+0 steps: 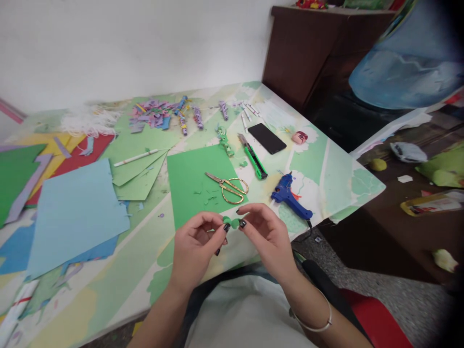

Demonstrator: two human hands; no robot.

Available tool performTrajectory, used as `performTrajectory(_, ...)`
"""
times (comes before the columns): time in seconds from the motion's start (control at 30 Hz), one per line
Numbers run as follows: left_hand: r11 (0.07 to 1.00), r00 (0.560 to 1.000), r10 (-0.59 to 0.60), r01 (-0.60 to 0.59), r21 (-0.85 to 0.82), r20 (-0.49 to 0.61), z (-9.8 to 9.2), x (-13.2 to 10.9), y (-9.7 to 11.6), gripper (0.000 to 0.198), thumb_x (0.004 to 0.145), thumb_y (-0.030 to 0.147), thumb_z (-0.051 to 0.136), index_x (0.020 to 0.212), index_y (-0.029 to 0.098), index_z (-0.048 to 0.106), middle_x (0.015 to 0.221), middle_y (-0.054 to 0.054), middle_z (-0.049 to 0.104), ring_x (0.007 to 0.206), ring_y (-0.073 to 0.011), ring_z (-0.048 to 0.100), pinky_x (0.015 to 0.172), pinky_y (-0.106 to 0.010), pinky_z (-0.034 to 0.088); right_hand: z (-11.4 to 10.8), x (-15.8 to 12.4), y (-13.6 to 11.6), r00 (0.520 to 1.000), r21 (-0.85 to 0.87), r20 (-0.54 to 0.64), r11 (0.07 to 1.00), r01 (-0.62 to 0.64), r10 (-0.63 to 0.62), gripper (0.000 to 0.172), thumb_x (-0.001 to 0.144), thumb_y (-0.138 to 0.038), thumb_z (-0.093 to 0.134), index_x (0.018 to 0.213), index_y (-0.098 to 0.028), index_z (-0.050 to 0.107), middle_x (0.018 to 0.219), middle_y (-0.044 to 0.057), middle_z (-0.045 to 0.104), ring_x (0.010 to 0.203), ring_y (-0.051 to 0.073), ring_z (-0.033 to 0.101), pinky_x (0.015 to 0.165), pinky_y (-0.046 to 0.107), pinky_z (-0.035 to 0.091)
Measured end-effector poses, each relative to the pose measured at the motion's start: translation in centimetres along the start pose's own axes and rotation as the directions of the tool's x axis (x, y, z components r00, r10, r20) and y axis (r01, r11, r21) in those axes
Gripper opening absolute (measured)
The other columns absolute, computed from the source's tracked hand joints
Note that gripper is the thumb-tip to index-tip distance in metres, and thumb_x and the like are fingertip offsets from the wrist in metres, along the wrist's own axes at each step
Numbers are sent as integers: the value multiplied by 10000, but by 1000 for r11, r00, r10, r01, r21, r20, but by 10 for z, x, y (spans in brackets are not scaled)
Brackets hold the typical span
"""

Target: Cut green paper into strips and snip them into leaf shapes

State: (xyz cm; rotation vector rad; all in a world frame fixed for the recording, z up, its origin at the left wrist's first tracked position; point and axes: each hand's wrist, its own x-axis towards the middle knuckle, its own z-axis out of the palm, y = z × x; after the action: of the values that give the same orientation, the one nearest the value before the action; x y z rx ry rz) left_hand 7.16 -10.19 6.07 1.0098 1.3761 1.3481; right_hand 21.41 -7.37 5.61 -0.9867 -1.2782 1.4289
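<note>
Between my two hands, near the table's front edge, is a small green paper piece [235,224] with rounded ends. My left hand [194,249] pinches one end with thumb and fingers. At the other end, my right hand [270,239] is closed on it, thumb tip against the paper and index finger curled above. Just beyond lies a green paper sheet [192,176], with gold-handled scissors [234,190] resting on its right part, blades pointing left. Thin green scraps [210,199] are scattered beside them. A blue glue gun [292,197] lies to the right of my right hand.
A green utility knife [255,162], a black phone [267,138] and several white markers [250,111] lie farther back. Small paper rolls [197,117] and paper strips [154,113] are near the wall. Light blue paper [78,210] covers other sheets at left.
</note>
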Motion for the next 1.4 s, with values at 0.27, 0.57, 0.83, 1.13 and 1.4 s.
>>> performTrajectory(0.27, 1000, 998, 11, -13, -27, -67, 4, 1, -6, 84, 741, 160, 655, 702, 157, 581, 692, 21, 571, 472, -48, 520, 380, -134, 391, 5, -8, 4, 979, -124, -29, 973, 195, -200, 71, 848, -152, 533, 884, -193, 578, 1021, 57, 539, 981, 170, 534, 809, 289, 462)
performTrajectory(0.57, 997, 997, 38, -42, -60, -67, 6, -3, -4, 84, 727, 138, 665, 700, 150, 585, 715, 13, 593, 460, -44, 532, 371, -124, 405, 11, -5, 5, 978, -211, -49, 959, 188, -202, 58, 820, -124, 549, 811, -171, 580, 939, 54, 559, 896, 158, 554, 729, 279, 481)
performTrajectory(0.83, 986, 985, 164, -165, -33, -52, 6, -8, -6, 89, 727, 84, 649, 742, 162, 610, 776, 1, 615, 503, -57, 579, 382, -114, 441, 12, -10, 4, 940, -319, -70, 901, 296, -333, 99, 800, -75, 548, 812, -170, 574, 942, 60, 563, 894, 163, 556, 754, 304, 470)
performTrajectory(1.13, 895, 897, 441, -437, -92, 22, 4, -14, -3, 218, 715, -41, 593, 770, 164, 637, 806, -24, 624, 644, -104, 610, 437, -148, 513, 11, -21, 1, 753, -490, 36, 645, 586, -657, 260, 744, 32, 566, 922, -156, 586, 915, 76, 592, 852, 163, 578, 749, 304, 492)
performTrajectory(1.4, 811, 813, 580, -582, 56, 53, -2, -18, -2, 266, 664, -83, 607, 787, 147, 655, 821, -36, 648, 703, -122, 624, 523, -189, 545, 7, -29, -5, 687, -542, 129, 529, 653, -715, 259, 747, 14, 568, 957, -137, 589, 899, 92, 610, 832, 172, 597, 702, 281, 524)
